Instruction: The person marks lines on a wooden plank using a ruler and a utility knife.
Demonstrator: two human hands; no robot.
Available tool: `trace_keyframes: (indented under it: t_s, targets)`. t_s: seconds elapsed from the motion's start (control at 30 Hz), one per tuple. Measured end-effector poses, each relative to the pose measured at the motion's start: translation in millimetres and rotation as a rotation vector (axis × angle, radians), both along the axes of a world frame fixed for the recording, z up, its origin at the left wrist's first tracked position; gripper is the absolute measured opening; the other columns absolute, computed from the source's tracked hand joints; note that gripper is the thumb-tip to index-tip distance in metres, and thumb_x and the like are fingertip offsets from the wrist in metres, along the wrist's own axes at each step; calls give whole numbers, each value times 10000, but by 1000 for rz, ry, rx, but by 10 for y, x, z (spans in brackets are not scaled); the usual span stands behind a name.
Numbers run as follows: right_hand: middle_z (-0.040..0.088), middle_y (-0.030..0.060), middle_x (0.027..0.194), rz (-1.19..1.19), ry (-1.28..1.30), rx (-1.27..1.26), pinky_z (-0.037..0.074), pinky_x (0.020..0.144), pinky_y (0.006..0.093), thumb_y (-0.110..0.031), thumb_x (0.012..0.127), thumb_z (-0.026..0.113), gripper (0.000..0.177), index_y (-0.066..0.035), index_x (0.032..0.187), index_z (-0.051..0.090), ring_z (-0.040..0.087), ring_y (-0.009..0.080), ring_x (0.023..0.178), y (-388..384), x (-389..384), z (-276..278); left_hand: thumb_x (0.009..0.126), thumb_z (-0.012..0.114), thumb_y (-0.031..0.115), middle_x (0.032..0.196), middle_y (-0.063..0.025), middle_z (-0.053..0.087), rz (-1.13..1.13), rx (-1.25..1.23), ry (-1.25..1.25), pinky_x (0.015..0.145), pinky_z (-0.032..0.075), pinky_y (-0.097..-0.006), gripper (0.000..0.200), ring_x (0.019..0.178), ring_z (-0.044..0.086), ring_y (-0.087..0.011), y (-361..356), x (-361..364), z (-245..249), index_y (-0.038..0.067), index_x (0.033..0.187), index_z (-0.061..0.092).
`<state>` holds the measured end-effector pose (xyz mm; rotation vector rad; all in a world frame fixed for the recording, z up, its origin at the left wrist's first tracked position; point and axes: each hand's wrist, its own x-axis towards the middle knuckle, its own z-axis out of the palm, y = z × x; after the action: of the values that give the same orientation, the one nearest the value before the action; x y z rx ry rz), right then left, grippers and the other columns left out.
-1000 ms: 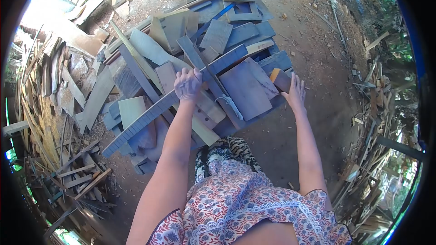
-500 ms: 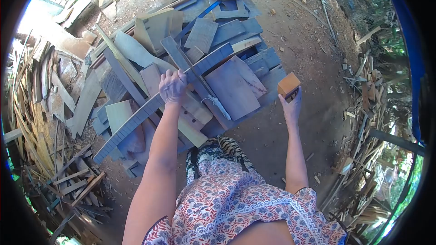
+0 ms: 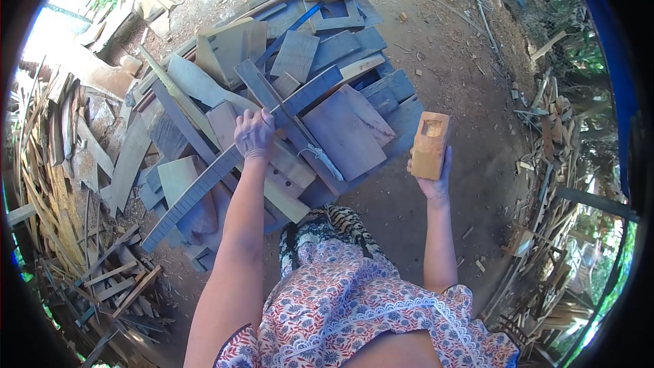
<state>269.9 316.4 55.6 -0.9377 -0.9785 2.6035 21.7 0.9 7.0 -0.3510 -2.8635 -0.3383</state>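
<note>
My left hand is closed around a long wooden strip with evenly spaced cross marks. The strip slants over a table heaped with wood pieces, its lower end near the left side. A narrow crosspiece meets it just beyond my fist, and a pale knotted cord lies further along. My right hand grips an orange-brown wooden block from below, upright beside the table. A rectangular recess shows near the block's top. The fingers behind the block are partly hidden.
Flat boards and offcuts cover the table. Stacked wood strips line the left side, and more scrap wood is piled on the right. Chips are scattered over the earth floor.
My right hand has turned the wooden block upright, bringing its recessed face into view. My left hand keeps its hold on the strip, with only a slight shift in the view.
</note>
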Motion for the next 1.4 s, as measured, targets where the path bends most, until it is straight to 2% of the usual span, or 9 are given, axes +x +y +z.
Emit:
trace_keyframes:
  t_s: [0.3, 0.53, 0.6, 0.7, 0.8, 0.9, 0.97, 1.03, 1.4]
  targets:
    - [582, 129, 971, 162, 199, -302, 489, 680, 330, -657, 841, 436, 800, -8, 1309, 402, 605, 226, 770, 115, -54, -131, 864, 477, 275, 748, -90, 582, -14, 17, -2, 636, 489, -383, 325, 732, 576, -276, -11, 2, 15, 86, 659, 643]
    - [606, 79, 964, 197, -454, 692, 489, 751, 315, -577, 824, 562, 686, -20, 1217, 495, 600, 158, 860, 488, -658, -557, 867, 481, 271, 744, -91, 581, -17, 13, 20, 624, 489, -379, 324, 717, 577, -274, -14, -1, 12, 88, 654, 642]
    - [603, 125, 1009, 315, -571, 1237, 467, 839, 378, -577, 806, 581, 726, -10, 1246, 472, 595, 251, 937, 662, -835, -928, 882, 434, 266, 770, -81, 577, -11, -9, -47, 662, 482, -384, 307, 750, 569, -271, -13, 6, 37, 111, 730, 652]
    - [593, 185, 1028, 410, -951, 1614, 425, 904, 422, -533, 804, 601, 712, -5, 1259, 454, 565, 336, 1004, 348, -1097, -782, 859, 484, 265, 740, -91, 581, -23, 22, 23, 626, 491, -377, 316, 720, 579, -271, -9, 1, 14, 85, 652, 642]
    - [558, 228, 1083, 355, -945, 1733, 412, 920, 436, -470, 829, 592, 651, -13, 1266, 436, 544, 363, 1022, 128, -1143, -602, 879, 435, 261, 756, -83, 579, 2, -12, -38, 655, 484, -382, 311, 741, 572, -268, -14, 2, 25, 114, 730, 665]
    - [506, 235, 1197, 270, -526, 1797, 418, 907, 455, -441, 827, 610, 630, -38, 1273, 421, 513, 367, 1108, -395, -1138, -167, 873, 441, 263, 754, -86, 582, 4, 4, -16, 652, 486, -383, 315, 732, 572, -269, -11, -1, 40, 108, 709, 661]
    - [530, 195, 1121, 493, -249, 1587, 428, 892, 445, -363, 843, 610, 535, -39, 1238, 453, 532, 357, 1060, -919, -1055, 8, 871, 443, 264, 752, -87, 582, 1, 13, -10, 649, 486, -384, 317, 729, 572, -270, -22, 10, 42, 104, 701, 659]
    - [552, 172, 1075, 750, -368, 1484, 445, 864, 433, -304, 845, 615, 460, -22, 1187, 492, 554, 347, 1019, -1445, -936, 23, 866, 448, 264, 746, -87, 580, 2, 17, -11, 645, 487, -387, 318, 723, 571, -271, -11, -1, 37, 101, 688, 655]
    - [596, 205, 899, 705, -280, 1487, 504, 659, 475, -173, 912, 499, 212, -54, 1078, 440, 607, 408, 790, -1739, -750, -446, 854, 487, 275, 724, -85, 572, -13, 19, 28, 619, 480, -379, 317, 717, 571, -266, -23, 9, 27, 89, 648, 639]
